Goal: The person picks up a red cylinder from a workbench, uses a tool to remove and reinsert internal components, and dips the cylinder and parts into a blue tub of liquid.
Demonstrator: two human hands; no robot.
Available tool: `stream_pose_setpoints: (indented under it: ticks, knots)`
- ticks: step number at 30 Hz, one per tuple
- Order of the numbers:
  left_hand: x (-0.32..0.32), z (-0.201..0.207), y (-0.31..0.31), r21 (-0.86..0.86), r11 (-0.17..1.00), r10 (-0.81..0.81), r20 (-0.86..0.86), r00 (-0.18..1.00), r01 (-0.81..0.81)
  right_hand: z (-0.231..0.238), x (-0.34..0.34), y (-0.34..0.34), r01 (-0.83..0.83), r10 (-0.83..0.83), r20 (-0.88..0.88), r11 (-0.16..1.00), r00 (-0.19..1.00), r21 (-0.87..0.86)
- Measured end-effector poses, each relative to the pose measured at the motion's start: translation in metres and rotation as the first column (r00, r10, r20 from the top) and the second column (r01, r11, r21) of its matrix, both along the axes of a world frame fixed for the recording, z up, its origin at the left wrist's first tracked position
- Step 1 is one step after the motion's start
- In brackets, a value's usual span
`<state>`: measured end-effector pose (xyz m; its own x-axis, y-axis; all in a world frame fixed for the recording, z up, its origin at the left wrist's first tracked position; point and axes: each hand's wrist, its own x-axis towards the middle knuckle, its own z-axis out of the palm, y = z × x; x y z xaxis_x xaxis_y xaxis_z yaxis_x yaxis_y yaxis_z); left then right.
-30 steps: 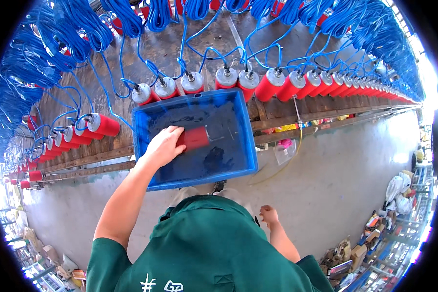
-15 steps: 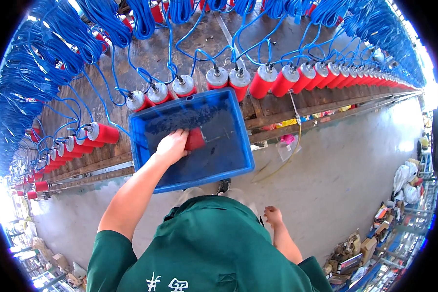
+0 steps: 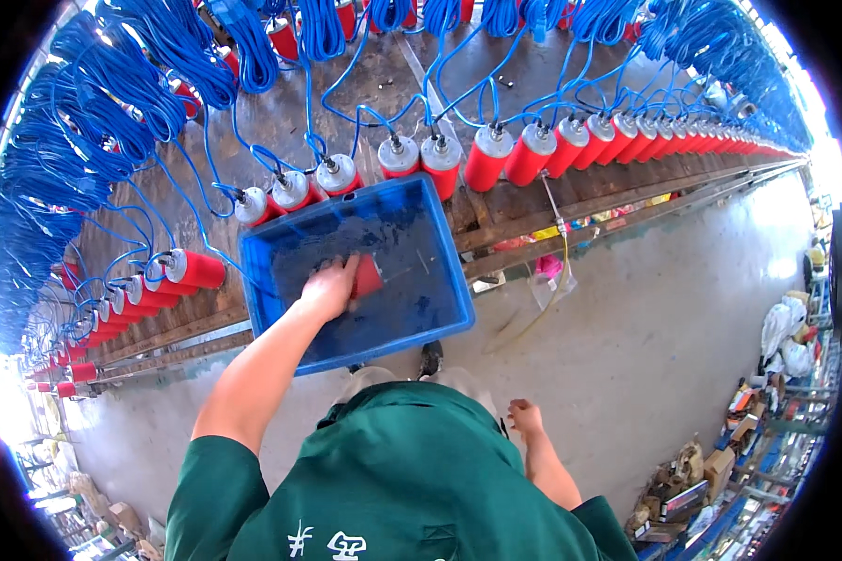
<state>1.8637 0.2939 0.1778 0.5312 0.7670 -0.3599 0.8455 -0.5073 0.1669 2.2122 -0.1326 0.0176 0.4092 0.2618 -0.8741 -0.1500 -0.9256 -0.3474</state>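
Note:
A blue plastic tub (image 3: 468,323) stands in front of me against the table edge, with what looks like dark water in it. Inside it, my left hand (image 3: 330,288) has its fingers wrapped round a red cylinder (image 3: 368,277). The cylinder lies tilted and looks partly under the surface; its far end is hard to make out. My right hand (image 3: 525,416) hangs low by my right side, away from the tub, fingers curled in with nothing visible in them.
Red cylinders with silver caps (image 3: 491,157) line the table edge (image 3: 617,192) to both sides, wired to blue cables. Coiled blue cable bundles (image 3: 140,103) hang beyond. A thin yellowish hose (image 3: 565,262) dangles right of the tub. Boxes and bags (image 3: 692,486) fill shelving at right.
My left hand and the red cylinder have shifted slightly within the tub. The whole view has moved a little; my right hand stays in place.

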Motion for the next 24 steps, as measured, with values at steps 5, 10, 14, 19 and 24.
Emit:
stream_pose_setpoints:
  ticks: [5, 10, 14, 19, 24]
  knots:
    - [0.008, 0.025, 0.001, -0.078, 0.996, -0.049, -0.083, 0.995, 0.042, 0.0, 0.001, -0.003, 0.029, -0.029, 0.019, 0.999, 0.999, 0.028]
    - [0.021, 0.091, 0.001, -0.019, 0.98, -0.194, -0.253, 0.948, 0.196, 0.004, 0.001, 0.005, 0.019, -0.021, 0.03, 0.997, 0.999, 0.071]
    - [0.015, 0.128, 0.0, 0.004, 0.962, -0.251, -0.382, 0.89, 0.273, 0.018, 0.007, 0.034, 0.02, -0.03, 0.045, 0.978, 0.999, 0.206]
    - [0.006, 0.163, -0.005, -0.011, 0.953, -0.273, -0.46, 0.844, 0.303, 0.093, 0.016, 0.118, -0.071, -0.043, 0.195, 0.839, 0.98, 0.539]
    - [-0.016, 0.181, -0.014, 0.068, 0.938, -0.277, -0.449, 0.85, 0.341, 0.193, -0.026, 0.22, -0.213, -0.024, 0.245, 0.416, 0.969, 0.884]
